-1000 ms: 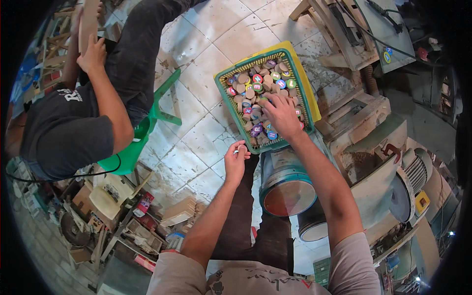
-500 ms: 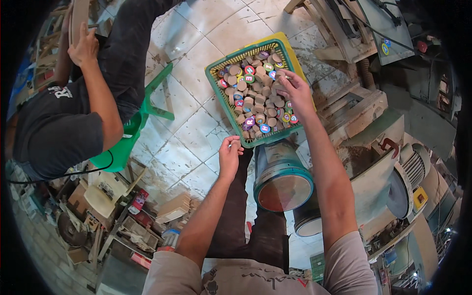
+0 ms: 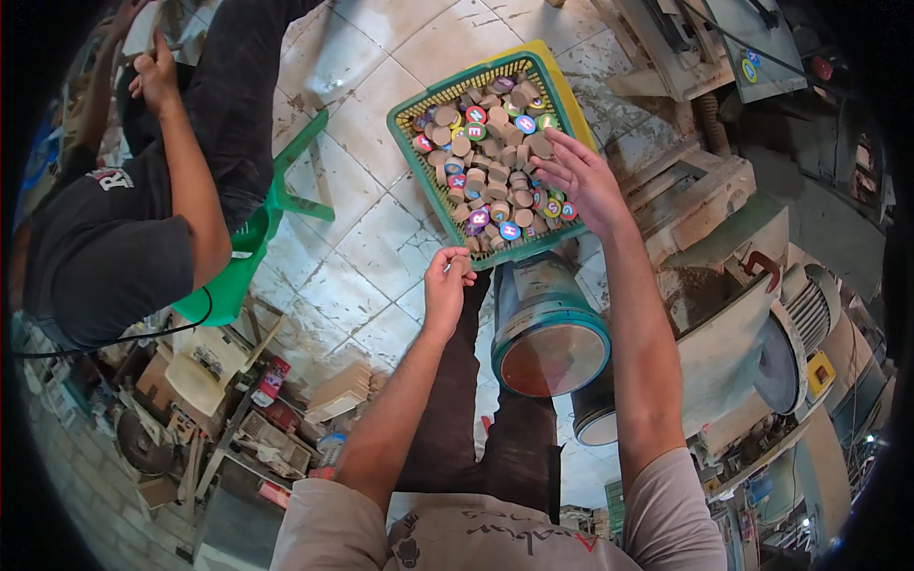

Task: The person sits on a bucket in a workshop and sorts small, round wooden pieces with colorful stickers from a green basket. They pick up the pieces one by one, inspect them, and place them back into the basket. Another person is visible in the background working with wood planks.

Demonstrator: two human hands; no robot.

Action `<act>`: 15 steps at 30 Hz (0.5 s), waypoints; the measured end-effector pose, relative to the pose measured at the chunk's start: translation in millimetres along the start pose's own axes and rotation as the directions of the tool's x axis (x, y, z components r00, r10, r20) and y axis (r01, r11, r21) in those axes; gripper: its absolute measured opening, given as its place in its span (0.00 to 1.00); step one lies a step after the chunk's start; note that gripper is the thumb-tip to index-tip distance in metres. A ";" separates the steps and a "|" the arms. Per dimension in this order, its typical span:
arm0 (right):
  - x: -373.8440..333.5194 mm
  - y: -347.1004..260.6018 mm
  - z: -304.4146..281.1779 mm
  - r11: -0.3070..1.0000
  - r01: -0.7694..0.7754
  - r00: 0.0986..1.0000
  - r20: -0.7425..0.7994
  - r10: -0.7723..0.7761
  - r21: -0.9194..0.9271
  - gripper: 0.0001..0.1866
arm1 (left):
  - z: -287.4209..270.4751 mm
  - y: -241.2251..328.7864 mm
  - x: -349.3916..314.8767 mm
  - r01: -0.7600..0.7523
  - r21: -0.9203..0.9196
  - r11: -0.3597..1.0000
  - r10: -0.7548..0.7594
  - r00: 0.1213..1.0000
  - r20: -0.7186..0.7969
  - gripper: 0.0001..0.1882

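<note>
A green plastic basket (image 3: 416,181) is full of small round wooden discs (image 3: 461,147), some with coloured, lettered tops. My right hand (image 3: 583,179) is over the basket's right side, fingers stretched and apart, the tips close to a bare wooden disc (image 3: 539,145). I cannot make out anything held in it. Beside the basket's near left corner, my left hand (image 3: 447,288) is closed, its fingers curled round a small brown piece that looks like a wooden disc (image 3: 463,264), mostly hidden by the fingers.
A yellow basket edge (image 3: 564,81) shows behind the green one. Below stands a round container with a blue-green rim (image 3: 552,352). At left, a person (image 3: 124,247) sits on a green chair (image 3: 238,276). A disc sander (image 3: 776,362) and wooden frames (image 3: 700,205) stand at right.
My right hand has spread its fingers and shifted slightly right, away from the discs. Some discs on the pile lie differently. The left hand stays closed by the corner.
</note>
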State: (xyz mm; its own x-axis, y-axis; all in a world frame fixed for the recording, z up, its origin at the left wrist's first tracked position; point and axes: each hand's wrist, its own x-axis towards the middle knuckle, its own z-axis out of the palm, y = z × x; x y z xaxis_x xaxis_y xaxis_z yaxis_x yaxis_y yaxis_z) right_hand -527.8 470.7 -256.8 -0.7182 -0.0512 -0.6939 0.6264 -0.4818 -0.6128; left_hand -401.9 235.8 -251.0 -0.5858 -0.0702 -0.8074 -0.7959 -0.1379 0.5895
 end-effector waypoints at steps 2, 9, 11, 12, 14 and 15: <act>-10.2 -1.7 3.2 0.997 -0.019 1.000 0.014 0.018 0.068 0.20 | 0.6 -1.7 0.6 -0.002 -0.007 1.000 0.002 1.000 0.001 0.07; -46.1 54.9 -11.0 0.941 0.168 0.849 -0.442 -0.290 -0.294 0.13 | 2.6 -5.7 6.0 -0.029 0.071 0.997 0.032 0.999 -0.030 0.12; -58.0 73.3 -11.5 0.903 0.163 0.841 -0.422 -0.338 -0.398 0.11 | 6.8 -2.1 10.8 -0.136 0.165 0.977 0.141 0.990 -0.018 0.13; -60.9 84.4 -14.3 0.897 0.139 0.855 -0.407 -0.322 -0.418 0.11 | 13.6 0.9 14.5 -0.241 0.211 0.947 0.247 0.969 0.000 0.12; -64.9 98.7 -13.4 0.830 0.210 0.832 -0.352 -0.430 -0.517 0.12 | 27.3 11.4 23.9 -0.366 0.270 0.891 0.365 0.929 0.053 0.12; -66.0 103.2 -13.3 0.790 0.243 0.816 -0.322 -0.480 -0.563 0.12 | 34.5 17.6 30.9 -0.388 0.287 0.876 0.379 0.921 0.088 0.12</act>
State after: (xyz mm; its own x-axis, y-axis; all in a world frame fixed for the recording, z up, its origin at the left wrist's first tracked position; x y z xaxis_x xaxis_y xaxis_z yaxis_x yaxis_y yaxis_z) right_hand -411.8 436.0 -279.3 -0.7893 0.4711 -0.3938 0.4910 0.0992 -0.8655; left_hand -439.3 265.3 -264.7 -0.8549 -0.0300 -0.5179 -0.5136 0.1904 0.8367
